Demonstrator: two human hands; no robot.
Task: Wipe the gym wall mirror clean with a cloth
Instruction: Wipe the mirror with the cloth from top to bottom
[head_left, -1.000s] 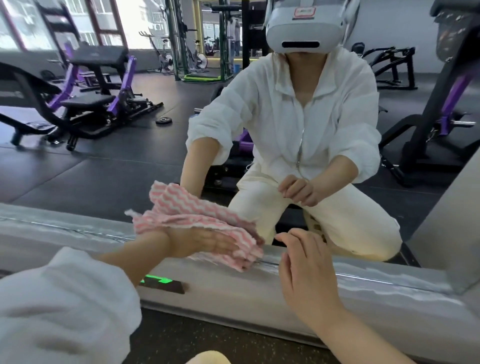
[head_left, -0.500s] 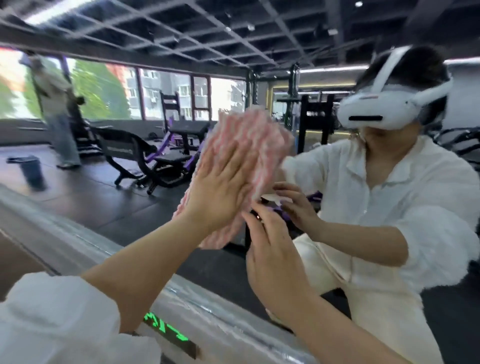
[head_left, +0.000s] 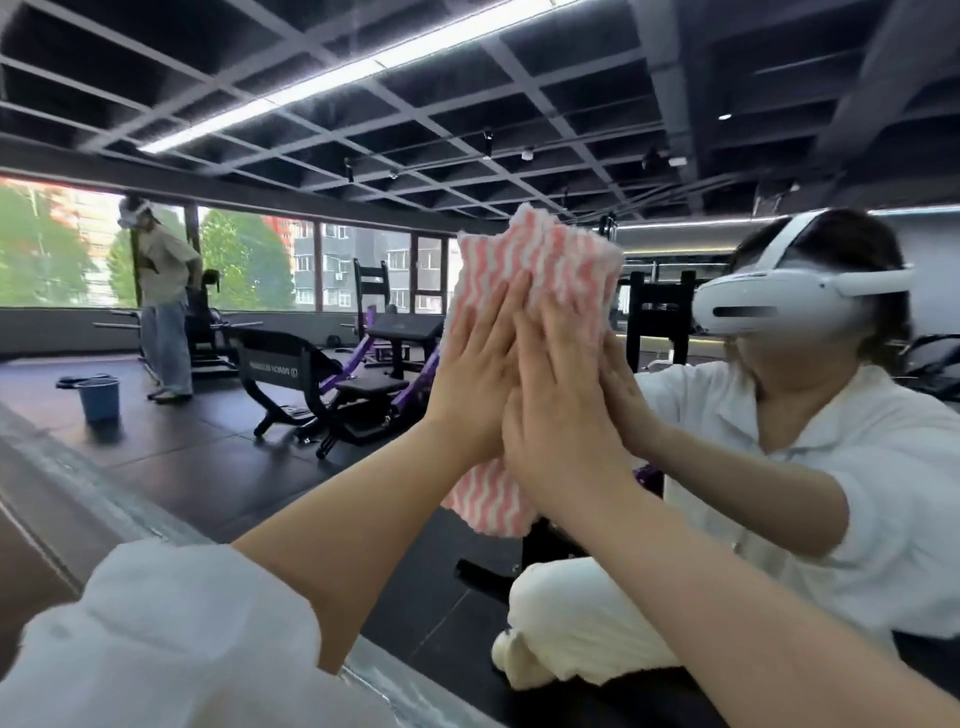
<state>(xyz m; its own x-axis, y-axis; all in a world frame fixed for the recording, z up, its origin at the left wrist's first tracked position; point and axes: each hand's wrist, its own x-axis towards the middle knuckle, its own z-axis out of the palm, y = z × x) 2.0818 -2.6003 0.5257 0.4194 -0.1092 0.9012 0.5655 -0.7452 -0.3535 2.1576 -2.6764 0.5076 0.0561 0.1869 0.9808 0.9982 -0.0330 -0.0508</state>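
Both flat hands (left (head_left: 475, 384), right (head_left: 558, 410)) press fluffy wavy-striped cloth (head_left: 540, 270) against mirror (head_left: 311, 130).

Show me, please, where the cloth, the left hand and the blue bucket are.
cloth (head_left: 550, 270): head view, upper striped part.
left hand (head_left: 475, 374): head view, back of hand.
blue bucket (head_left: 100, 399): head view, its side wall.

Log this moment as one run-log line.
phase: wiping | left hand: flat on pink striped cloth | right hand: flat on cloth | cloth: pressed against mirror | fingers: straight
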